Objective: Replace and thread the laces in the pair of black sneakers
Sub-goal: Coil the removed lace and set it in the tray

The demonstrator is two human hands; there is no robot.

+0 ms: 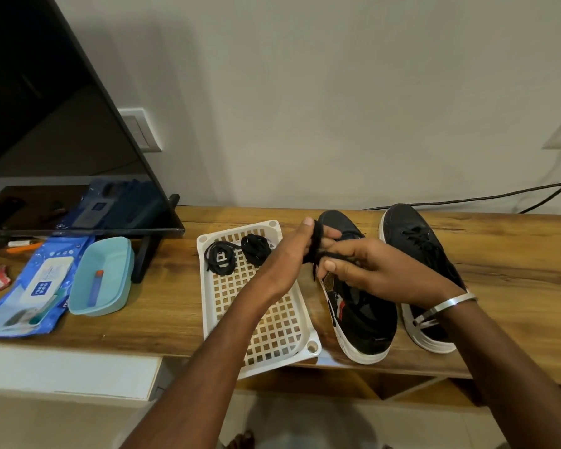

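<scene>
While both hands meet above the wooden shelf [162,322], the left hand [292,254] has a black lace [316,244] wound in loops around its raised fingers, thumb up near the top of the coil. The right hand [373,273] pinches the loose run of that same lace between thumb and forefinger, just beside the left fingers, with a short tail hanging below the pinch. A silver bangle [447,306] sits on the right wrist.

Under the hands lies the nearer sneaker [360,322], black with a white sole, toe pointing toward the wall; its eyelets are mostly hidden by the hands, so I can't say for sure whether any lace is left in it. Just to its right stands the second sneaker [415,241], side by side with the first, and this one has a black lace [418,238] threaded across its front.

To the left of the shoes, touching the edge of the shelf, is a white lattice tray [272,332]. At its far end are two bundles of black lace: one loose coil [221,256] and one tighter ball [256,247] next to it.

Further left sits a light blue tub [110,264] with a small blue tube [94,286] inside, and beside that a blue pack of wipes [36,280]. A dark screen [46,108] leans over the far left of the shelf, and black cables [499,194] trail along the wall behind the shoes.
</scene>
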